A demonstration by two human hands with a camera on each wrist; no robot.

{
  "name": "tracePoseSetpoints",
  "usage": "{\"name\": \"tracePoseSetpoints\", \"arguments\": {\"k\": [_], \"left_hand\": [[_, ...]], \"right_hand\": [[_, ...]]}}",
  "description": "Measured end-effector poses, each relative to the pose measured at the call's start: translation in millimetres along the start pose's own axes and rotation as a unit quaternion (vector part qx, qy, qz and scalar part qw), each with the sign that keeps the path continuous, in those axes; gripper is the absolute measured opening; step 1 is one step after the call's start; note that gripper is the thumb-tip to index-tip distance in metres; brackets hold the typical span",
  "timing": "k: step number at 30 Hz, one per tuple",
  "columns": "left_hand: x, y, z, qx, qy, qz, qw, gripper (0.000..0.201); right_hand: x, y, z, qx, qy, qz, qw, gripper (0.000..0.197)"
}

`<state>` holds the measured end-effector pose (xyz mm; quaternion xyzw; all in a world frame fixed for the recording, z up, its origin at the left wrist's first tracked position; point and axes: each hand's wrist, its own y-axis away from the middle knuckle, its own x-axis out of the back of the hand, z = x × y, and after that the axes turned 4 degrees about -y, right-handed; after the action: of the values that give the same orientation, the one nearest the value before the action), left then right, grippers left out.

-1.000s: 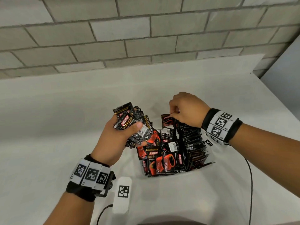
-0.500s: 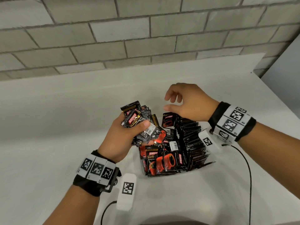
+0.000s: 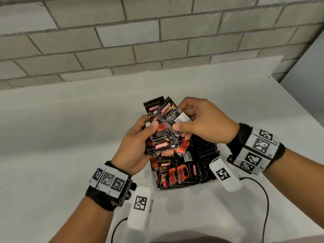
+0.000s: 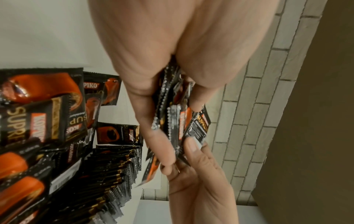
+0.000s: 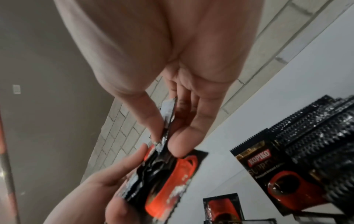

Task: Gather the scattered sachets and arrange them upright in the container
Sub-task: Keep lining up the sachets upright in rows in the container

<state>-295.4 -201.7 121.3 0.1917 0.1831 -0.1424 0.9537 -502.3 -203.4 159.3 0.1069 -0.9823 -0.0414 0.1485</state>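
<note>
— Which step are you at now?

— I am in the middle of the sorting. My left hand [image 3: 135, 146] grips a bundle [image 3: 160, 142] of sachets above the bench [image 3: 61, 137], thumb on the front and fingers behind. My right hand [image 3: 201, 123] pinches one sachet [image 3: 171, 114] at the top of this bundle, between thumb and forefinger. I judge that I am pulling it free, to put it in the container.

— Where is the container?

— It is just below my hands, toward the right. I cannot see its walls well; the sachets hide them. In its right part a row [image 3: 206, 148] of sachets already stands upright, packed edge to edge. In the front part some loose sachets [image 3: 177, 174] lie flat or lean, so this part is not yet in order.

— What does the next move need?

— I think the single sachet must come out without dragging its neighbours, so the left hand should hold the bundle firmly. Then I must turn the sachet so that it stands, and slide it in beside the row. The foil is probably slippery, so a light pinch may lose it.

— And after that?

— Many sachets remain in my left hand, and also the loose ones. By my estimate the task is perhaps half done.
</note>
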Motion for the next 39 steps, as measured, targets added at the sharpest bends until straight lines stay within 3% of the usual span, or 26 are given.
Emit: {"name": "tracePoseSetpoints", "arguments": {"k": [5,11,12,15,17,20,21,26,29,33,36,39], "left_hand": [[-0.2,0.1,0.5,-0.013,-0.026,0.011,1.0,0.028],[-0.8,-2.2,-6.7,-0.053,-0.097,0.025,0.994,0.032],[-2.4,-1.7,-8.1,-0.063,-0.108,0.021,0.992,0.034],[-9.3,0.2,-11.2,-0.076,-0.126,0.0,0.989,0.039],[-12.0,0.3,-11.5,-0.078,-0.119,-0.003,0.99,0.041],[-8.5,-1.4,-11.9,-0.096,-0.115,0.012,0.989,0.041],[-7.0,-1.5,-12.0,-0.101,-0.115,0.016,0.988,0.041],[-5.7,0.5,-13.8,-0.106,-0.123,0.019,0.987,0.04],[-11.5,2.2,-15.9,-0.101,-0.125,-0.003,0.987,0.036],[-14.0,2.6,-17.1,-0.083,-0.128,-0.012,0.988,0.034],[-9.5,2.6,-15.1,-0.074,-0.162,-0.023,0.984,0.032],[-4.7,3.4,-10.9,-0.072,-0.227,-0.046,0.97,0.03]], "right_hand": [[6.3,1.8,0.5,0.003,0.004,0.004,1.0,0.021],[15.4,-0.7,-0.8,0.026,-0.038,0.142,0.989,0.017],[13.8,-0.2,-0.8,0.033,-0.009,0.145,0.989,0.013],[4.5,4.0,2.1,0.044,0.05,0.097,0.993,0.031],[-2.5,5.7,7.4,0.047,0.023,0.074,0.996,0.025],[-5.7,4.3,13.6,0.058,0.099,0.118,0.986,0.004],[-5.3,3.7,13.6,0.057,0.109,0.136,0.983,0.006],[-6.2,3.7,8.7,0.03,0.0,0.174,0.984,0.016],[-14.5,6.1,7.3,0.01,-0.004,0.154,0.988,0.013],[-19.8,4.5,12.7,0.035,0.111,0.137,0.984,0.016],[-4.5,0.8,10.1,0.05,0.129,0.144,0.98,0.029],[12.4,-2.0,-0.4,0.046,0.1,0.076,0.991,0.044]]}}
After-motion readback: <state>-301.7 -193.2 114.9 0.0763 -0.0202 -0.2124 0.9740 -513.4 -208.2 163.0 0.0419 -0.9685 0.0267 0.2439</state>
